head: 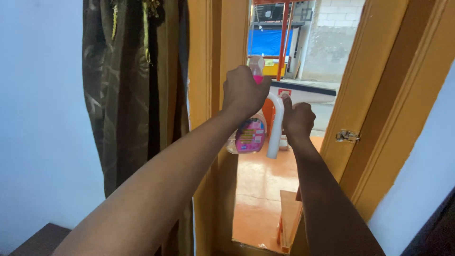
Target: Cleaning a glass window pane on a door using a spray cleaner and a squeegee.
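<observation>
A: Your left hand [244,92] is wrapped around the top of the spray bottle [250,135], grip clamped on the neck and trigger head. The pink cap part shows just above your knuckles. The bottle hangs below the fist, its pink label facing you, so the weight sits under the hand.

B: Right hand?

A: Your right hand [298,118] is closed on the white handle [276,125], just right of the bottle. The thumb points up along the handle's curve, the fingers curl behind it. Can't tell whether the handle belongs to the bottle or to something behind it.

B: Where's the bottle relative to the window frame?

A: It's raised in the opening between the two orange uprights of the frame [360,95], nearer the left one. Both your arms reach forward into the gap, so the bottle is held out over the sill, not resting on anything.

B: Anything else close?

A: The dark curtain [132,90] hangs left of the frame, clear of your left arm. A metal latch [347,136] sits on the right upright, apart from your right hand. An orange floor and a grey block wall lie beyond the opening.
</observation>
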